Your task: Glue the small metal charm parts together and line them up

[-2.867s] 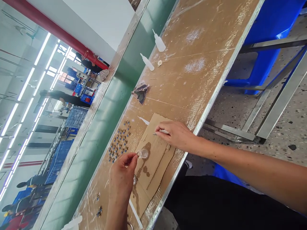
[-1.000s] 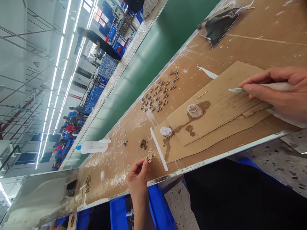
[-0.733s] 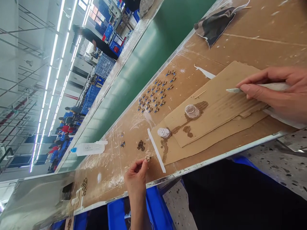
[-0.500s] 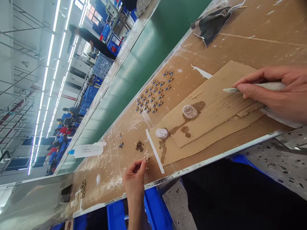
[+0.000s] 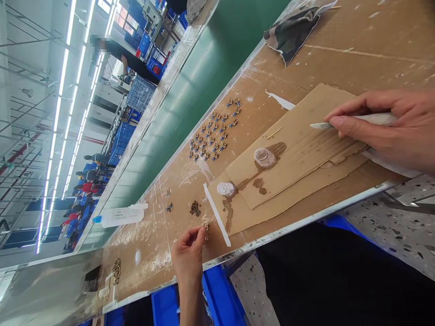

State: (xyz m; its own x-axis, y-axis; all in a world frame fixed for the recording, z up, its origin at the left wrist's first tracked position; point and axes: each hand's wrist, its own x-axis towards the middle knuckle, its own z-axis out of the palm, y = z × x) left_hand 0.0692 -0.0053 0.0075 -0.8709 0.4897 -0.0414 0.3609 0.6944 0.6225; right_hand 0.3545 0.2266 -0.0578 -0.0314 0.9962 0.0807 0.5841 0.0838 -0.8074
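My left hand is closed in a pinch near the table's front edge. A tiny gold-coloured piece shows at its fingertips, too small to make out in detail. Over the cardboard at the right, my right hand grips a slim pale tool with a pointed, blade-like tip; its tip points left. Below that tip, a round shallow dish rests on the cardboard sheet. A white lumpy blob lies closer to my left hand. Just beyond that hand is a small pile of dark brown pieces.
Several small blue-and-gold figures stand in rows at the table's far side. A white bottle lies at the left. A camouflage cloth is at the far right. Beyond runs a green belt. Blue bins sit below the edge.
The whole view has shifted slightly, so things appear a little further left. My left hand keeps its pinch, and my right hand still grips the pale tool over the cardboard.
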